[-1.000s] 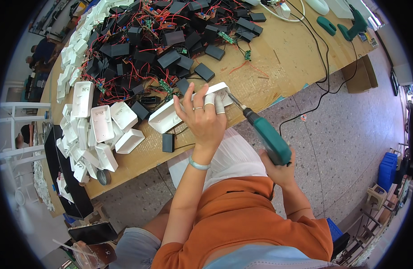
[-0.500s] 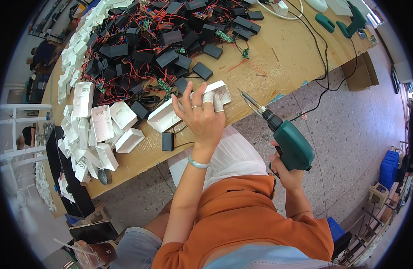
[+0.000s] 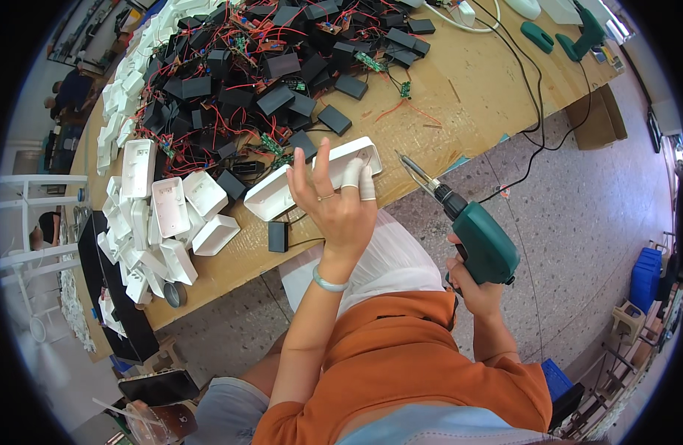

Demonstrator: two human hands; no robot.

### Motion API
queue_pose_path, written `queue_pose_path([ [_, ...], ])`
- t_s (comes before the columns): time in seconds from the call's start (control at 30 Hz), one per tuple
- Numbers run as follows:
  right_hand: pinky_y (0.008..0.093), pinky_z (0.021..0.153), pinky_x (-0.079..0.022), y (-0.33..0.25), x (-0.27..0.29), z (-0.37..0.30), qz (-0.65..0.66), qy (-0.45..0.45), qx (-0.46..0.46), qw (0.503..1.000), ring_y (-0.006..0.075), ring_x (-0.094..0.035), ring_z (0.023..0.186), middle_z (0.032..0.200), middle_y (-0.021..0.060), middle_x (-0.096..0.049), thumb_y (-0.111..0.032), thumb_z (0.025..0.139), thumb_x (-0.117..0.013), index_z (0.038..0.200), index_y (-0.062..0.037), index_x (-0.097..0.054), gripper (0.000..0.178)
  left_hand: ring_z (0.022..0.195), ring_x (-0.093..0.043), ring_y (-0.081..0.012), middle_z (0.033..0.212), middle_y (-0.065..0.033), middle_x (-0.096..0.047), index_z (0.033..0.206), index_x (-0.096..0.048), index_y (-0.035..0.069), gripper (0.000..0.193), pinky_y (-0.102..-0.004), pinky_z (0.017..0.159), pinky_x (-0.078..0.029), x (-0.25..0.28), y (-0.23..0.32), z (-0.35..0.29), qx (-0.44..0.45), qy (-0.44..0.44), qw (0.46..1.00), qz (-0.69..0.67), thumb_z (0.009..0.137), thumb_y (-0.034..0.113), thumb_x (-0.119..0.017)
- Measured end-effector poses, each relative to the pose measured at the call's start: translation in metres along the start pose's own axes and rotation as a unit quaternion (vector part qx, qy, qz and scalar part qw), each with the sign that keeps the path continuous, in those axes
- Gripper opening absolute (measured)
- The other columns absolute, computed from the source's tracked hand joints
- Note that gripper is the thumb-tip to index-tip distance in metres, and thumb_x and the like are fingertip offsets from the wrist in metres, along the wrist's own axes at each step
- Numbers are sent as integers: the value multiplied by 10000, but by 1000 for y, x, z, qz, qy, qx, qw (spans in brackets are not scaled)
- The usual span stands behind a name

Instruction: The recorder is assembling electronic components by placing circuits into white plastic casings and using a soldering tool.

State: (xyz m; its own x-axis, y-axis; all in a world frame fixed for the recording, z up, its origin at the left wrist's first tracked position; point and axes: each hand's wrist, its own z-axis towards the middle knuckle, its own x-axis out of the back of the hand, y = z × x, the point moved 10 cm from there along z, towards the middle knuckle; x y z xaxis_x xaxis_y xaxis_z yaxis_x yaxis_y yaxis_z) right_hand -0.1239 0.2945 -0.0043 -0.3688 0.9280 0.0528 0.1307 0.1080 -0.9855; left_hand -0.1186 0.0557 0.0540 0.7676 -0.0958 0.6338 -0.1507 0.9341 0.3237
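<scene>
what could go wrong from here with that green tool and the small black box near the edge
The green gun-shaped tool in the right hand points its tip toward the left hand, so a slip might jab the fingers. The small black box lies near the table edge and could get knocked off.

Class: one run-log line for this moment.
left hand: over long white housing; right hand: gripping green pistol-shaped tool; tip: apart from housing; nearby: black box
</scene>
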Motion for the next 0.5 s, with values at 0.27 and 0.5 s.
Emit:
queue_pose_path([
  [0.27,216,541,-400,1,0,-3,-18,1,14,1000,46,-476,560,703,-7,-532,97,874,-590,1248,38,-596,379,1417,-289,-421,1537,-152,-424,811,-749,11,114,-644,1137,-295,-12,6,2,-1,-78,997,9,771,114,-779],
  [0.5,210,539,-398,7,0,-9,-17,-6,-5,1000,46,-481,570,694,-15,-521,84,874,-605,1246,34,-603,376,1416,-291,-428,1532,-162,-420,834,-686,-68,123,-561,1143,-299,-12,-1,2,8,-106,994,-21,826,45,-735],
])
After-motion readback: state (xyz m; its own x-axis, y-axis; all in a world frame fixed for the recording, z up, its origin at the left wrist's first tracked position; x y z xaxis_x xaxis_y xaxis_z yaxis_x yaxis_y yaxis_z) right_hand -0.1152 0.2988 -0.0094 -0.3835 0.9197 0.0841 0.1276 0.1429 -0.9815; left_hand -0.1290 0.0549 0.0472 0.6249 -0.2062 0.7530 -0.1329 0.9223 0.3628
